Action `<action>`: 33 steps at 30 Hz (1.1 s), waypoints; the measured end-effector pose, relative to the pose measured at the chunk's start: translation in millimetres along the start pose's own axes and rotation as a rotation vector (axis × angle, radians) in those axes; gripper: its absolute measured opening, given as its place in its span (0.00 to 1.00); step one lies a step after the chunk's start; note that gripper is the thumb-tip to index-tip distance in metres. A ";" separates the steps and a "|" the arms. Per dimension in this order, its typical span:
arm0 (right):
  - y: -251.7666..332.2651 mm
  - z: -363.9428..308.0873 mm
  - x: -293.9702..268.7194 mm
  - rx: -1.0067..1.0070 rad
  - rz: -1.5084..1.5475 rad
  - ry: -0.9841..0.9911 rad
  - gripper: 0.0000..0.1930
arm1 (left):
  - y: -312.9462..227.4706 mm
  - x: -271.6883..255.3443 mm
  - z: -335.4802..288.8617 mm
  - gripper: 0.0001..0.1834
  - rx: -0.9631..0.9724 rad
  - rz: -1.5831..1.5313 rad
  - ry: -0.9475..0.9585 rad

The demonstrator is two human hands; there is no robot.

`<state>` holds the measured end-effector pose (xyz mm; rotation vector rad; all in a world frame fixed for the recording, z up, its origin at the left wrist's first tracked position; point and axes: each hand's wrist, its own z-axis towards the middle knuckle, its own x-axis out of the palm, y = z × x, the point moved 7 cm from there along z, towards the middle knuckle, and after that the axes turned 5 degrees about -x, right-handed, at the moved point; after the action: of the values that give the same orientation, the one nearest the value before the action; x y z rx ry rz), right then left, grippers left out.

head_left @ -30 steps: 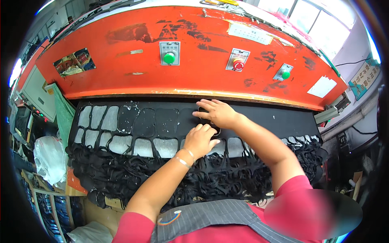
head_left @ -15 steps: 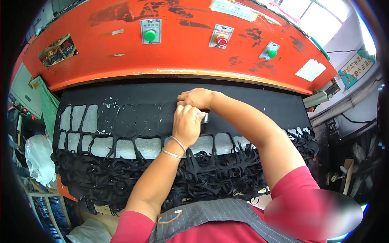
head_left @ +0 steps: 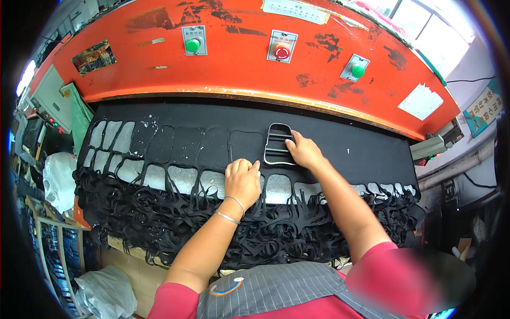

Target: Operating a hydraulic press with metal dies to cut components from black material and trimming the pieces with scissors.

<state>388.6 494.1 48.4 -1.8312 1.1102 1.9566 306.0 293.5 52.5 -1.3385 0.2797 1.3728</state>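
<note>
My right hand point(head_left: 307, 151) grips the right side of a cutting die point(head_left: 278, 157), an upright-sided metal frame with rounded corners and crossbars. The die stands on a black sheet point(head_left: 329, 143), to the right of a row of cut outlines in that sheet. Nearer to me and left of the die, my left hand point(head_left: 243, 179) rests over the sheet's cut near edge. Its fingers are curled together beside the lower end of an outlined piece point(head_left: 245, 144); what they hold, if anything, is hidden.
An orange-red press beam point(head_left: 234, 69) with green and red buttons spans the far side. Pale openings point(head_left: 183, 178) line the sheet's cut area, and tangled black offcut strips point(head_left: 175, 226) hang along the near edge. Plastic bags point(head_left: 59, 181) and a rack point(head_left: 58, 244) stand at the left.
My hands have come apart. My right hand has moved right, and the die, mostly hidden before, now shows in its grip. My left hand has moved nearer to me, and the view has shifted slightly.
</note>
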 end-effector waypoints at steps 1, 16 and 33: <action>16.9 -16.9 -8.4 0.032 0.093 -0.022 0.33 | 6.1 -1.9 -4.6 0.16 -0.019 0.015 -0.008; 34.6 -67.3 -1.7 -0.445 -0.022 -0.306 0.36 | 8.2 -5.6 -2.8 0.18 0.025 -0.081 -0.012; 48.7 -178.7 -240.2 -0.149 -0.361 -1.674 0.25 | 13.5 -269.2 7.5 0.11 0.289 0.004 -0.571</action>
<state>535.7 418.7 302.7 0.0413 0.0393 2.2649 213.3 153.4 263.3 -0.6720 0.0864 1.5859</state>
